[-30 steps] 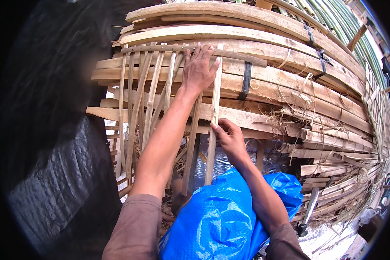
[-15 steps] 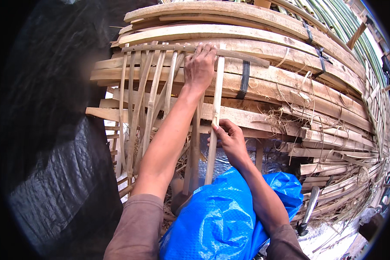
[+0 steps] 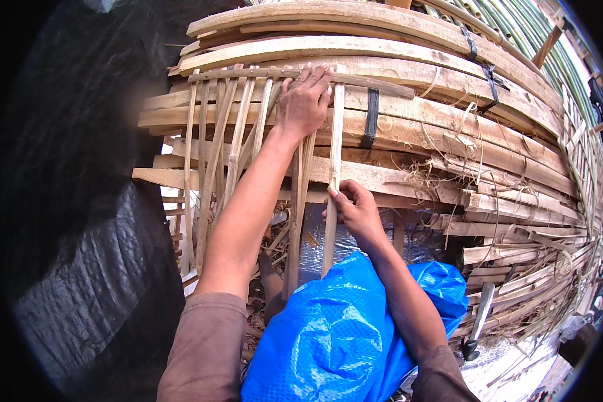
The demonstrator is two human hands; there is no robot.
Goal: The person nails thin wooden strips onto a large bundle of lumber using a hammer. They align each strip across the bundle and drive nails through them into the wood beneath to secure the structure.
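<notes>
A thin wooden crossbar point(image 3: 372, 83) lies sideways over the stacked timber, with several narrow slats point(image 3: 236, 151) running down from it toward me. My left hand point(image 3: 304, 104) lies on the crossbar with its fingers stretched forward, pressing over it beside the slats. Between the thumb and fingers of my right hand point(image 3: 358, 211) is the lower part of a pale wooden slat point(image 3: 336, 134). That slat's upper end meets the crossbar just right of my left hand. Blue plastic sheeting point(image 3: 335, 328) in front of me hides part of the slats' near side.
Long timber strips point(image 3: 449, 127) are stacked across the middle, some bound with black bands point(image 3: 370, 119). Loose curled shavings point(image 3: 472, 144) hang over them at right. Dark sheeting point(image 3: 94, 281) covers the left side. Green poles point(image 3: 516, 33) lie at the far right.
My left hand has shifted slightly left along the crossbar. The slat's lower end has risen a little with my right hand still pinching it.
</notes>
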